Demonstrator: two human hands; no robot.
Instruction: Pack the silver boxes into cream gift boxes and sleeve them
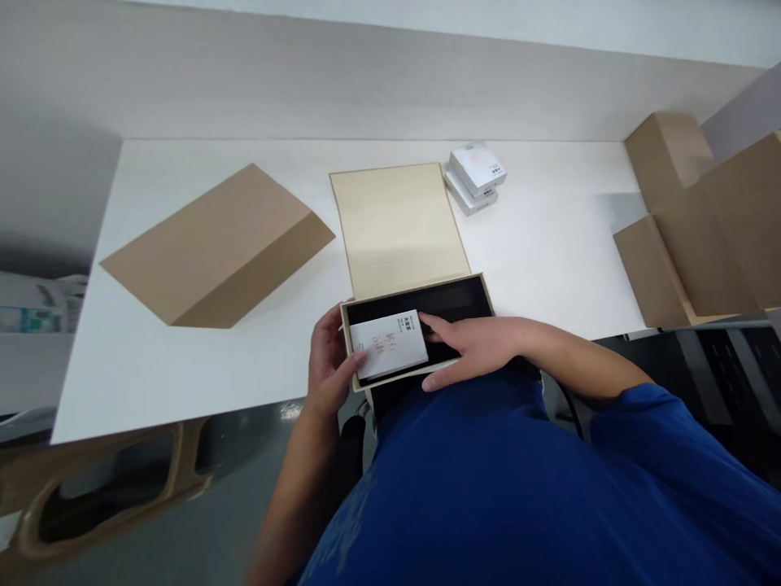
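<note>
An opened gift box [482, 301] with a black lining sits at the table's front edge, its cream lid [399, 228] folded back flat behind it. In its left part lies a small white box [394, 346] with printed text, slightly tilted. My left hand [331, 358] is closed around the left wall of the gift box, its thumb over the rim at the white box. My right hand [467, 346] reaches in from the right, fingers at the white box's right end. Its thumb is stretched out apart near the front wall, and some fingertips are hidden.
Two small white boxes [477, 169] are stacked behind the lid's right corner. A large brown carton [225, 244] lies on the left of the white table [549, 244]. More brown cardboard [701, 220] stands at the right end. A wall runs along the back.
</note>
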